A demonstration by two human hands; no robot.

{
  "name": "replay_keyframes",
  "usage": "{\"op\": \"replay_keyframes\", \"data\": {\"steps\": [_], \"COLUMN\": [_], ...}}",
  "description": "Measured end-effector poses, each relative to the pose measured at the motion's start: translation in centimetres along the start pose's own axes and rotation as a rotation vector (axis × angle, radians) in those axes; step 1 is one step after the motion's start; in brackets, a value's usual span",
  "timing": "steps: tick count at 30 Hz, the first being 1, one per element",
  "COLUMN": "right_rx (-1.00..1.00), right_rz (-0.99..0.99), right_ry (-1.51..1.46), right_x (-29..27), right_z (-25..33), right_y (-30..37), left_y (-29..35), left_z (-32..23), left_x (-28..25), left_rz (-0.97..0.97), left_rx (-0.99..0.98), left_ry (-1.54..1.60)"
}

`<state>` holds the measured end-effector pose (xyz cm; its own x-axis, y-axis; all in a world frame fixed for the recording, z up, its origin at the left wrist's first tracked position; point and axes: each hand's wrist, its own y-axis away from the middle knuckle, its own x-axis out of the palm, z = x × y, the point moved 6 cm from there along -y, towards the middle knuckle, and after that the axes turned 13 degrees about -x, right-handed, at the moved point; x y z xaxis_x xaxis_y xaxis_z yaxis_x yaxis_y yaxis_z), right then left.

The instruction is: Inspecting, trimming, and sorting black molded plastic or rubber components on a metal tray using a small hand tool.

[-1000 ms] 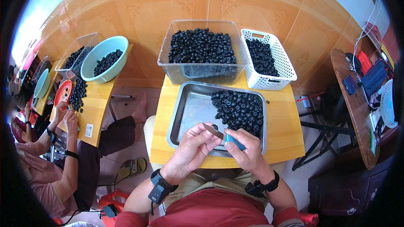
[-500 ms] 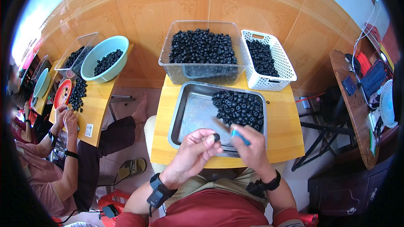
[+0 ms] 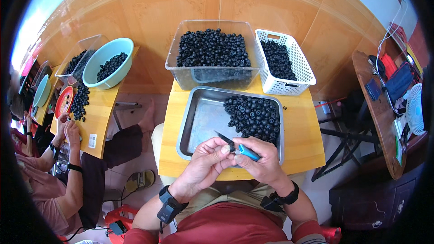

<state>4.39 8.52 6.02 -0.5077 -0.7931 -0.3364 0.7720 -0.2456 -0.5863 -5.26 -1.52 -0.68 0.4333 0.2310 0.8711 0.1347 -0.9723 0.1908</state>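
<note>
Pink-shirted co-worker (image 3: 52,176) seated at left. Left hand (image 3: 208,160) and right hand (image 3: 263,159) obstruct the near rim of a rectangular silver metal tray (image 3: 197,118). Above it, left fingertips pinch a small black round piece (image 3: 231,146), partly hidden; right fingers are wrapped around a blue-handled knife (image 3: 248,152). Tray, clear plastic bin (image 3: 181,77) and white perforated basket (image 3: 291,89) hold black pieces (image 3: 255,117).

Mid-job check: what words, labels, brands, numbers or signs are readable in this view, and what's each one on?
None are readable.
White label on the neighbouring table: print too small to read.
Black device on the left wrist: any marking too small to read.
Blue-handled knife, metal tray, white basket: no lettering visible.
</note>
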Motion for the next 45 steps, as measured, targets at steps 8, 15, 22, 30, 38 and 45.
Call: {"op": "replay_keyframes", "data": {"steps": [8, 15, 22, 30, 38, 45], "right_rx": [0.196, -0.044, 0.1, 0.065, 0.098, 0.133], "right_rz": [0.029, 0.068, -0.317, -0.464, -0.344, -0.333], "right_ry": [-0.22, 0.054, 0.348, 0.616, 0.417, 0.276], "right_x": [0.3, -0.3, -8.5, -16.9, -11.1, -9.6], "right_z": [-1.2, 0.5, -3.3, -9.5, -6.2, -5.1], "right_y": [0.4, -0.4, -4.0, -7.8, -3.9, -0.7], "left_y": [0.1, 0.4, 0.4, -2.2, -7.7, -11.3], "left_z": [0.5, 0.0, -1.7, -4.8, -9.2, -9.3], "left_x": [0.5, 0.7, -1.0, -1.9, -2.2, -2.4], "left_rz": [0.078, 0.023, -0.191, -0.42, -0.641, -0.64], "left_rx": [-0.081, -0.102, 0.001, 0.15, 0.283, 0.393], "left_ry": [-0.036, -0.09, -0.295, -0.784, -1.486, -1.814]}}
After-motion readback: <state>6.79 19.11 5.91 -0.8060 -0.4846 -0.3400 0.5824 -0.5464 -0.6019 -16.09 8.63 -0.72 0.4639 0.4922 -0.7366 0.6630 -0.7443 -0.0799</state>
